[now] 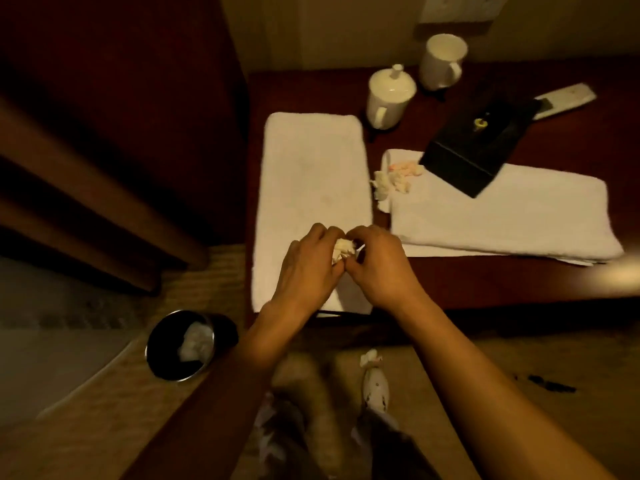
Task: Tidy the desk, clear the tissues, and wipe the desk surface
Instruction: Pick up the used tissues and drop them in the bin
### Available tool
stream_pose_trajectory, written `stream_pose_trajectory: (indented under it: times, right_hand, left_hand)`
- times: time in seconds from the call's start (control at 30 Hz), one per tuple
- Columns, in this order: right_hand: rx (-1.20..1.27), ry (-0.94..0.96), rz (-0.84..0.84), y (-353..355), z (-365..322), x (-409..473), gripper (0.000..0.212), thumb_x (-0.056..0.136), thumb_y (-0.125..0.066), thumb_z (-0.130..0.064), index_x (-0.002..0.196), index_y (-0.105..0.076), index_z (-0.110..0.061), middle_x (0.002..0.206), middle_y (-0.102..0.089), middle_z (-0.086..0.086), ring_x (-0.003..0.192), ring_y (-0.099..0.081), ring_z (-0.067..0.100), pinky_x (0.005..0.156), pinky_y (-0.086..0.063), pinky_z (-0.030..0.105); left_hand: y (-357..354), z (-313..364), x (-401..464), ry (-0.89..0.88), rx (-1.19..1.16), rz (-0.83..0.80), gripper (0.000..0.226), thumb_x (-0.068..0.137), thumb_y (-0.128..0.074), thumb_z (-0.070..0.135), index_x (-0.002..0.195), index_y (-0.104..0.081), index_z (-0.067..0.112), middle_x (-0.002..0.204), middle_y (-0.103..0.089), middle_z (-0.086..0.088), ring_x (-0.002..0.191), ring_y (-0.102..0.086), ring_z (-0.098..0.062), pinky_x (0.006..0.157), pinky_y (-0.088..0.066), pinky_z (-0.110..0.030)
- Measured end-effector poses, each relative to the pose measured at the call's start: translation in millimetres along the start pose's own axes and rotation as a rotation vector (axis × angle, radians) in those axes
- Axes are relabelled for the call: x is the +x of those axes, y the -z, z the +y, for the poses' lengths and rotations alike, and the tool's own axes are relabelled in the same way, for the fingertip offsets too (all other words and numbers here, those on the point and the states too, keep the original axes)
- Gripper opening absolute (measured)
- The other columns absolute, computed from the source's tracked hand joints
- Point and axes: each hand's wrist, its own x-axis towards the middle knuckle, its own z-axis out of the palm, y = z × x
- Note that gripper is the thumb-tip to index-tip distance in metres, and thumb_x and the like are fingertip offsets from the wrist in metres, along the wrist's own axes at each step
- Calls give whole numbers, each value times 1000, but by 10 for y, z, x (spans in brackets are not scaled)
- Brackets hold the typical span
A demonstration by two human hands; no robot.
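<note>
Both left hand [304, 268] and right hand [377, 265] pinched one crumpled white tissue wad [343, 248] over near-left folded white towel [311, 174] on dark red-brown wooden desk [485, 285]

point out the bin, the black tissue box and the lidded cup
bin [162, 344], head view, left inner wall
black tissue box [460, 157], head view, top face
lidded cup [389, 95], head view, side of body
</note>
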Motion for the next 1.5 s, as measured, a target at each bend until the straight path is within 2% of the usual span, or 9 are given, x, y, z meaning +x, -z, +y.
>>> stream_pose_trajectory:
  times: [0.33, 0.5, 0.6, 0.73, 0.93, 1.0, 1.13, 1.4, 1.5]
  right_hand:
    - [-31, 229, -209, -1199, -1402, 113, 21, 84, -64, -16, 105, -65, -15, 97, -57, 2, 85, -57, 19, 72, -41, 21]
    - [-45, 309, -367, -2148, -1966, -7, 26, 81, -62, -7, 107, -64, -13, 108, -54, 5, 92, -59, 21, 77, -44, 24]
    - [-68, 316, -426, -2719, -2126, -57, 30, 84, -60, -6, 113, -62, -14, 114, -52, 4, 96, -59, 21, 84, -49, 29]
    - [-117, 336, -507, -3409, -2170, -11, 36, 81, -60, -3, 117, -62, -10, 116, -57, 11, 101, -59, 24, 83, -42, 21]
    - [-204, 302, -554, -4168, -2026, 194, 22, 80, -62, -6, 102, -65, -6, 105, -64, 15, 93, -61, 28, 70, -37, 23]
    - [-222, 313, -556, -4333, -1983, 246, 31, 80, -65, -7, 110, -62, -7, 111, -62, 15, 98, -61, 29, 76, -44, 26]
    - [-299, 294, -584, -4474, -1909, 309, 51, 80, -70, -9, 128, -52, -6, 128, -53, 17, 112, -56, 31, 87, -45, 30]
    - [-320, 294, -609, -4468, -1836, 306, 59, 81, -71, -13, 133, -46, -7, 132, -51, 16, 120, -50, 30, 93, -43, 30]
    - [-307, 297, -628, -4352, -1851, 326, 58, 80, -72, -16, 132, -48, -6, 130, -52, 16, 119, -51, 30, 90, -43, 28]
  left_hand:
    - [818, -1310, -994, 296, -49, 212, 29, 85, -60, 17, 114, -55, 18, 109, -54, -4, 92, -58, -24, 77, -48, -42]
    - [943, -2136, -1691, 545, -9, 210, 32, 88, -58, 21, 119, -53, 16, 117, -55, -6, 99, -58, -28, 83, -47, -41]
    - [884, -2649, -1984, 626, 29, 173, 32, 87, -56, 22, 119, -53, 16, 120, -55, -7, 102, -57, -30, 85, -46, -41]
    - [659, -3243, -2275, 646, -42, 197, 38, 86, -59, 21, 122, -54, 15, 124, -54, -10, 103, -57, -30, 86, -48, -42]
    - [242, -3914, -2338, 667, -43, 180, 44, 81, -62, 21, 124, -52, 14, 127, -52, -12, 111, -53, -35, 89, -46, -49]
    - [114, -4079, -2320, 668, -29, 166, 54, 77, -64, 23, 128, -48, 17, 129, -50, -12, 116, -48, -36, 92, -44, -51]
    - [-13, -4256, -2345, 670, 33, 150, 71, 72, -69, 30, 136, -40, 21, 141, -40, -8, 127, -36, -34, 101, -34, -49]
    - [-77, -4275, -2389, 729, 1, 182, 75, 75, -72, 37, 140, -38, 18, 143, -40, -11, 129, -37, -34, 103, -36, -49]
    - [7, -4177, -2322, 753, 6, 197, 72, 76, -71, 32, 139, -40, 16, 141, -43, -12, 127, -40, -34, 103, -37, -48]
